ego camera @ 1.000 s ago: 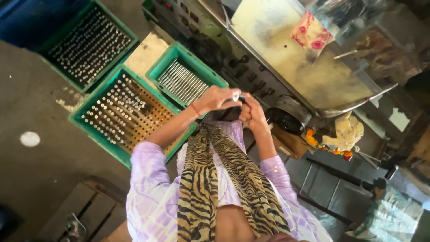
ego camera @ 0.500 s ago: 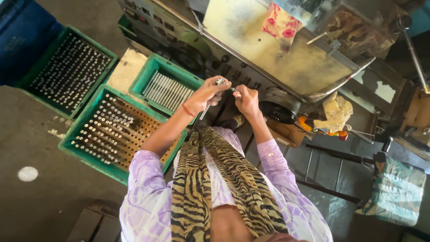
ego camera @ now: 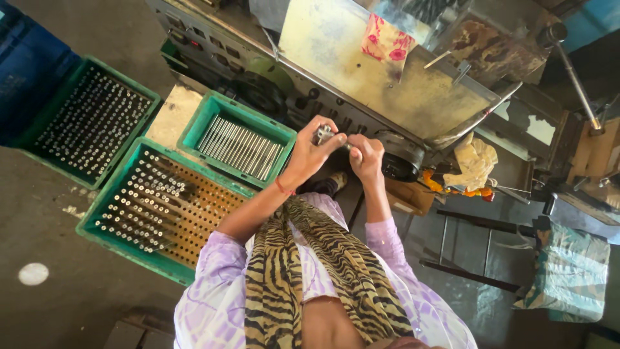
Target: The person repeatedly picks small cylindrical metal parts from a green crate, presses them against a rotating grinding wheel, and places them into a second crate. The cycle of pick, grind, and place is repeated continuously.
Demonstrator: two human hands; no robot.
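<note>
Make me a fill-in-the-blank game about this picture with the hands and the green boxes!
1. The left hand and the right hand together hold a small ____ part.
2. The crates on the floor are coloured ____.
3. The smallest crate holds long rods that are lying ____.
4. The scarf over the purple shirt has a ____ pattern.

Missing words: metal; green; flat; striped
</note>
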